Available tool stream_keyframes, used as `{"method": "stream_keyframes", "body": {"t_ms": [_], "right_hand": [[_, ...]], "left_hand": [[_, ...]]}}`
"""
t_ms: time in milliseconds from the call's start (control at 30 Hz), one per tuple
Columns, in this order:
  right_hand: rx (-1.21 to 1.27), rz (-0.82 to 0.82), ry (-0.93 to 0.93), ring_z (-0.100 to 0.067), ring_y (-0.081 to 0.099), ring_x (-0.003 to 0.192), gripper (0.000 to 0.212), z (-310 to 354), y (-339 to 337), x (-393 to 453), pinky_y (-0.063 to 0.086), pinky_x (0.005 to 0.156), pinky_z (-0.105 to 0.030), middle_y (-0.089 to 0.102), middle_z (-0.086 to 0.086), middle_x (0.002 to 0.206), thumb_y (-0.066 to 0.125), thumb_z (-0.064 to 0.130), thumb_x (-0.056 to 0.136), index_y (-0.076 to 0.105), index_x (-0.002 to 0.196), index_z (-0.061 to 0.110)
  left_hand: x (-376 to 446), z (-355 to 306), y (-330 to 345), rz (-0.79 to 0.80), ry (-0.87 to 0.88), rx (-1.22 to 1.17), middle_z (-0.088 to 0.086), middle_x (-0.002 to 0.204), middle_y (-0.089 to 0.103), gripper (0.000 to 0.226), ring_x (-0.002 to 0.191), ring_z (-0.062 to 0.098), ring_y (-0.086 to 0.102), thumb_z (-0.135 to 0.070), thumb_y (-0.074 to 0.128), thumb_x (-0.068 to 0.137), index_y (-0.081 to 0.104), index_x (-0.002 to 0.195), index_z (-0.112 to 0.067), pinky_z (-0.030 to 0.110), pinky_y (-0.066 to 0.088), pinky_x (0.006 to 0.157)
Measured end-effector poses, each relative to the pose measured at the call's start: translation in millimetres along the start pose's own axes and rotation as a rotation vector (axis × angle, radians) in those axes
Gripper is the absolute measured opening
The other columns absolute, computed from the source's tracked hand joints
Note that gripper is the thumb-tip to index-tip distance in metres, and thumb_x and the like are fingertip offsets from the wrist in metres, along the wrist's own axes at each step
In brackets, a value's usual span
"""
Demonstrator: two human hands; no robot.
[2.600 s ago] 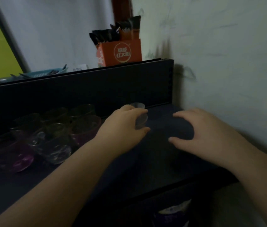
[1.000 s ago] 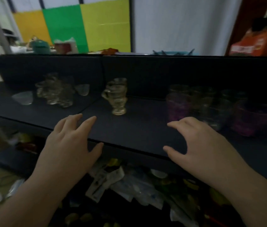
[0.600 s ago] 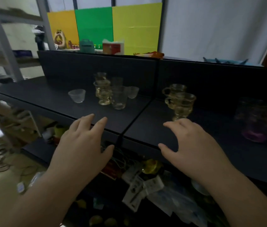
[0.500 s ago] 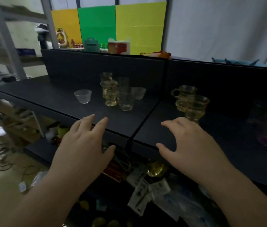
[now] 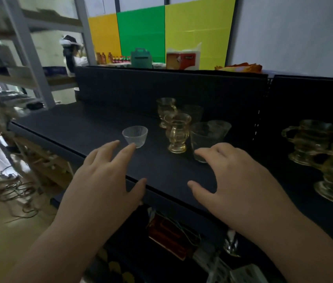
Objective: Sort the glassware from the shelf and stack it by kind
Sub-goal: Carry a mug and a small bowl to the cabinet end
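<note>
Both empty hands hover before upright glassware.

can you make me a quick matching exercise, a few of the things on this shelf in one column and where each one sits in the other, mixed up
Things:
1. small ribbed clear cup
2. amber footed mug
3. clear tumbler
4. pair of amber mugs

Places:
A. partly hidden behind the right hand's fingertips
B. far right section of the shelf, past the divider
C. alone, just beyond the left hand's fingertips
D. middle of the cluster, between the ribbed cup and the tumbler

Pairs: 1-C, 2-D, 3-A, 4-B
</note>
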State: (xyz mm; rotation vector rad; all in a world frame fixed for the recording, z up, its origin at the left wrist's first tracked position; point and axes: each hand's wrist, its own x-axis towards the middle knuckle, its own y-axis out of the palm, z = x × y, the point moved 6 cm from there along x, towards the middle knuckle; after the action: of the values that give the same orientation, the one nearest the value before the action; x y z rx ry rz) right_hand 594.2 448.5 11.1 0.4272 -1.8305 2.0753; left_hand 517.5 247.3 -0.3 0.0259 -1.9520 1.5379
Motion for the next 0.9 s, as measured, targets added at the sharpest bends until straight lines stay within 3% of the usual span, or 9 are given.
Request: {"method": "stream_keyframes", "body": {"t_ms": [300,633,900], "right_hand": [[-0.089,0.044,0.173,-0.002,0.048,0.100,0.059,31,37,36,0.039,0.073,-0.019,0.049,0.021,0.114,0.047,0.068,0.081,0.046,0.134,0.040],[-0.182,-0.009,0.420,0.003,0.040,0.116,0.065,70,57,70,0.037,0.083,-0.018,0.043,0.024,0.129,0.049,0.068,0.083,0.040,0.142,0.042],[-0.257,-0.095,0.536,0.000,0.047,0.111,0.059,94,52,74,0.039,0.080,-0.019,0.048,0.023,0.124,0.051,0.063,0.084,0.049,0.138,0.038]], "left_hand": [[75,52,41,0.058,0.147,-0.159,-0.003,0.151,0.031,0.077,0.136,0.020,0.027,-0.057,0.058,0.080,0.030,0.147,-0.032,0.037,0.033,0.105],[168,69,81,0.204,0.424,-0.299,-0.005,0.155,0.019,0.078,0.140,0.020,0.021,-0.059,0.058,0.082,0.020,0.148,-0.039,0.041,0.032,0.106],[179,57,104,0.348,0.656,-0.348,-0.014,0.145,0.035,0.069,0.127,0.013,0.037,-0.050,0.062,0.084,0.031,0.144,-0.041,0.032,0.040,0.096]]}}
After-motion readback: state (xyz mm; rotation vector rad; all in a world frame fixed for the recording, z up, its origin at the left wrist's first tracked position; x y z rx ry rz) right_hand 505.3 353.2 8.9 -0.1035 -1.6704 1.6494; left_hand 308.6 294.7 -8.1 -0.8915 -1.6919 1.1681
